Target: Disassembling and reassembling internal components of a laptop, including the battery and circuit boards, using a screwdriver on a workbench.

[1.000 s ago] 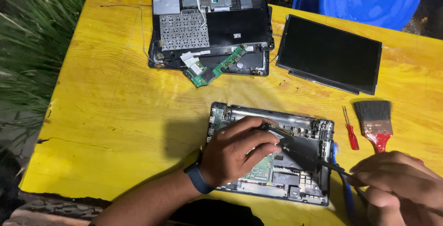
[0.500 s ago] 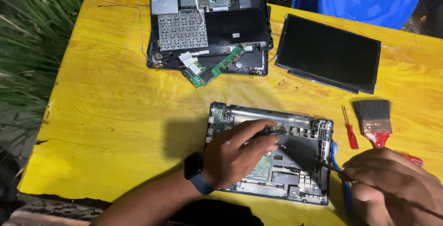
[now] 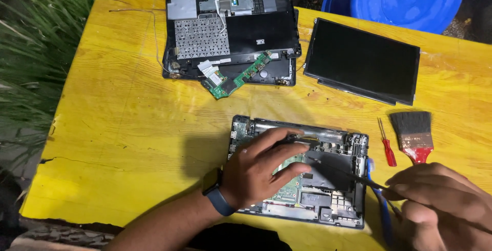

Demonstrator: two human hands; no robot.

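**Hands on opened laptop base**

Left hand (image 3: 259, 171) lies palm-down on the laptop base (image 3: 328, 179), fingers spread loosely, fingertips on the board — nothing gripped. Right hand (image 3: 443, 200) is curled narrow around a thin dark tool (image 3: 343, 171), tip pointing left into the base. Base sits at the near edge of the yellow table (image 3: 113, 128), long axis left–right, cover off, green board and black frame exposed.
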